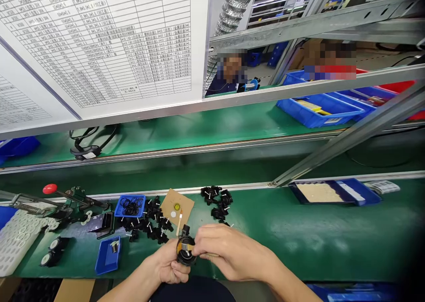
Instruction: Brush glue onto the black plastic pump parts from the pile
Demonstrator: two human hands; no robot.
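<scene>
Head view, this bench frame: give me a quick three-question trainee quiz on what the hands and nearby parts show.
1. True or false: the left hand grips the round black part from below.
2. Multiple choice: what lies in the small blue tray behind the loose black parts? A) white washers B) black rings C) screws
3. Fill in: the right hand brings its fingertips to the part's ____ inner face.

Key
1. True. The left hand's fingers wrap its lower edge.
2. B. Thin black rings are heaped in it.
3. Yellow, or orange; the fingertips meet it from the right side.
</scene>
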